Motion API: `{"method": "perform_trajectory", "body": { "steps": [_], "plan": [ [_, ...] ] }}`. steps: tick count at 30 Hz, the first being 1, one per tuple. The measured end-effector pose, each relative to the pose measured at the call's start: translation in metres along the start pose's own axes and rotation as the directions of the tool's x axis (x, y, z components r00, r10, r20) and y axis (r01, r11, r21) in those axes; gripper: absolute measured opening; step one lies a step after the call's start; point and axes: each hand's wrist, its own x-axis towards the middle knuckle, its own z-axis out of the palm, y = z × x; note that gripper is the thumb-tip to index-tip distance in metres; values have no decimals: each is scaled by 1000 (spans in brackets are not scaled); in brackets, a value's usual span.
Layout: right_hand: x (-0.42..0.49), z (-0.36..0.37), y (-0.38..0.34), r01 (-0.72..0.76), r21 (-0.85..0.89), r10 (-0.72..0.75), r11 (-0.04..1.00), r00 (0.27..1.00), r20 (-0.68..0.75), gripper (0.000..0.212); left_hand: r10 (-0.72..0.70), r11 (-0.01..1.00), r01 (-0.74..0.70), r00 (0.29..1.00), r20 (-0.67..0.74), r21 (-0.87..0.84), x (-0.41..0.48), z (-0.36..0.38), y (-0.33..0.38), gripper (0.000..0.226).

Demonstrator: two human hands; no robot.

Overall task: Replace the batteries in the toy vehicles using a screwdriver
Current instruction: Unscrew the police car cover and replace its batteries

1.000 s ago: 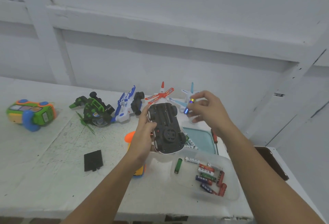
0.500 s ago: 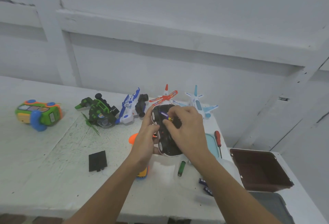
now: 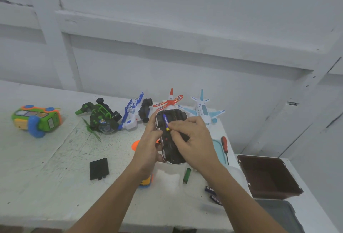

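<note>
Toy car (image 3: 171,152) gripped by left hand (image 3: 148,147); right hand (image 3: 194,140) pinches battery (image 3: 165,120), covering the car's middle.

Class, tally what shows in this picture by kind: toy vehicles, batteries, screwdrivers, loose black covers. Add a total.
Toy vehicles: 7 (green-orange car, dark green vehicle, blue-white vehicle, red-white plane, pale blue plane, held black car, part-hidden orange toy)
Batteries: 4 (blue battery, green battery, two dark batteries)
Screwdrivers: 1
Black covers: 1
Total: 13
</note>
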Motion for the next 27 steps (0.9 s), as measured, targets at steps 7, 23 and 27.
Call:
{"method": "perform_trajectory", "body": {
  "steps": [7, 23, 27],
  "plan": [
    [5, -9, 9, -44, 5, 44, 999, 993, 112, 23, -48, 998, 49, 999, -19, 27, 2, 4, -4, 62],
    [25, -16, 117, -296, -487, 537, 822, 688, 489, 40, -51, 998, 57, 979, -199, 22, 8, -5, 6, 56],
    [24, -10, 117, -201, -484, 482, 851, 663, 573, 33, -61, 998, 65, 977, -204, 12, 7, -6, 9, 57]
  ]
}}
